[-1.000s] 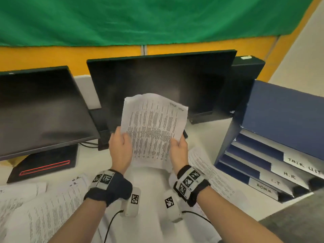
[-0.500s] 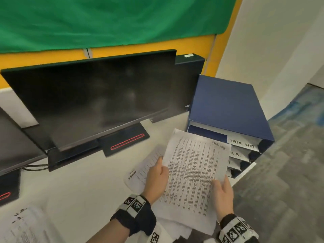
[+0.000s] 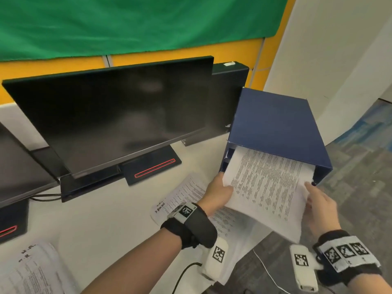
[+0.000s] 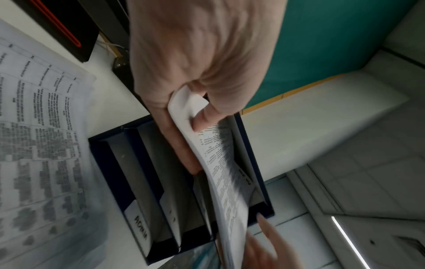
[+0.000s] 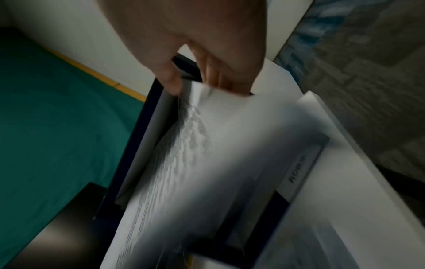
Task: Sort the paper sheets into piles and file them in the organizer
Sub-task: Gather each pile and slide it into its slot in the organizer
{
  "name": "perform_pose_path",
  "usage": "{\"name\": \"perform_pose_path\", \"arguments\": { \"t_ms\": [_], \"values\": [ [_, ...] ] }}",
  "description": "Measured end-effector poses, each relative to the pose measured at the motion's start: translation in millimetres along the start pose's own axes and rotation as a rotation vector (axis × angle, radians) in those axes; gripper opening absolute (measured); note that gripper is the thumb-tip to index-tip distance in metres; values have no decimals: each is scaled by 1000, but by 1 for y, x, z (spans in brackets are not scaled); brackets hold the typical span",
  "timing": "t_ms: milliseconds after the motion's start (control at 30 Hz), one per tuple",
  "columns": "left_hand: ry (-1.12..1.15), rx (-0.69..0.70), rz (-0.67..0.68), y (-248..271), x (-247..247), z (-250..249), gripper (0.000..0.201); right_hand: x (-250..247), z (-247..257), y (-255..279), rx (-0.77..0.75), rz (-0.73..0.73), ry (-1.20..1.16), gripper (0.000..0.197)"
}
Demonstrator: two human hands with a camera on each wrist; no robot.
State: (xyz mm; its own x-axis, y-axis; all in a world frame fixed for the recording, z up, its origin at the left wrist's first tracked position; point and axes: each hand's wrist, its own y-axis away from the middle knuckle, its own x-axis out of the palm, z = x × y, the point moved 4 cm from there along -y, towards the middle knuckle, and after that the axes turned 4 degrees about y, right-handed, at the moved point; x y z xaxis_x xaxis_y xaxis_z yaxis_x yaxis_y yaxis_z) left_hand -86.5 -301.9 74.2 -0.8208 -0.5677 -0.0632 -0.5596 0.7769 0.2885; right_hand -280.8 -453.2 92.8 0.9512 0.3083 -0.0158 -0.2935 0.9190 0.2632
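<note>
Office desk: monitors (image 3: 110, 119), paper organizer (image 3: 275, 128) (labelled trays)

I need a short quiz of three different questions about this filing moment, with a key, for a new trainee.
1. True or false: the printed sheets already lie fully inside the blue organizer.
2. Which hands hold the sheets? A) left hand only B) right hand only C) both
3. Fill in: the sheets enter the ___ slot.

Key: 1 false, they are partly in; 2 C; 3 top.
</note>
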Motion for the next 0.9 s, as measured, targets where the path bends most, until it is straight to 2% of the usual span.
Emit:
{"name": "perform_pose_path", "arguments": {
  "t_ms": [133, 200, 267, 367, 400, 433, 500, 533, 567, 633, 733, 800, 900],
  "values": [
    [65, -4, -107, -21, -2, -16, 31, 4, -38, 46, 128, 266, -140, 66],
    [54, 4, -118, -27, 3, -23, 30, 19, -50, 72, 206, 403, -106, 74],
    [42, 11, -117, -29, 8, -26, 33, 37, -46, 78, 258, 472, -167, 56],
    [102, 19, -84, -26, 9, -23, 25, 53, -24, 55, 353, 363, -389, 21],
    [146, 22, -69, -22, 5, -23, 20, 58, -15, 44, 381, 325, -423, 16],
    [163, 18, -77, -18, -2, -22, 21, 63, -8, 35, 407, 299, -443, 16],
    [115, 17, -174, -12, -25, -16, 27, 69, 2, 12, 413, 272, -498, 29],
    [74, 22, -236, -10, -40, -9, 25, 72, 7, 2, 395, 266, -503, 39],
    [25, 27, -292, -10, -56, 1, 20, 78, 14, -6, 371, 293, -488, 41],
    [-138, 43, -384, -9, -88, 20, 8, 91, 28, -19, 317, 333, -451, 18],
    [-446, -19, -465, -8, -133, 54, 17, 102, 31, -43, 313, 313, -497, 17],
    [-614, -127, -432, -7, -157, 84, 28, 107, 28, -48, 313, 343, -513, 18],
    [-755, -358, -270, -2, -176, 125, 59, 118, 21, -30, 235, 415, -432, 16]
  ]
}}
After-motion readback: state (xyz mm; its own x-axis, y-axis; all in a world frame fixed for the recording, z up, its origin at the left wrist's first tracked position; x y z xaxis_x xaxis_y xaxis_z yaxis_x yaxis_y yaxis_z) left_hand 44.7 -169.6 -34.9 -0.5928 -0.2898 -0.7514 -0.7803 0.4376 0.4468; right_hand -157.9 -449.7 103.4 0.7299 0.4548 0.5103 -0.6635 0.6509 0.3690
